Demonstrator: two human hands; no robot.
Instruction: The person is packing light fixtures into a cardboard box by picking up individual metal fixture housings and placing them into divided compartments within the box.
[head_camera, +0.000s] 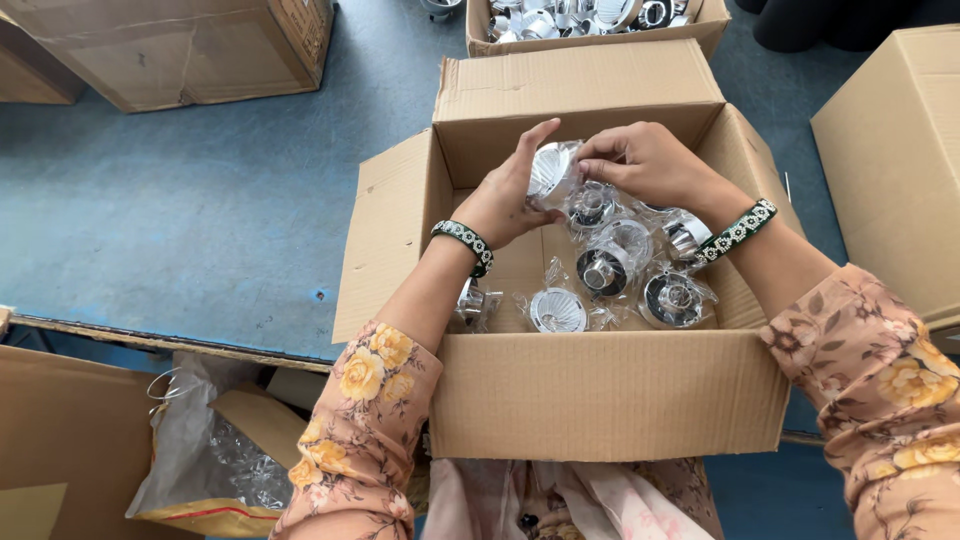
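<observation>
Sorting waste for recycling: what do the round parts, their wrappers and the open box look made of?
Round parts: likely polished metal or chromed plastic, mirror-bright. Wrappers: thin clear plastic film, crinkled, glinting. Box: brown corrugated cardboard, matte, creased flaps. Both hands, left and right, hold one wrapped part.

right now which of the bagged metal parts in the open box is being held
The bagged metal part at the box's far end, pinched between both hands; the others lie loose on the box floor.
</observation>
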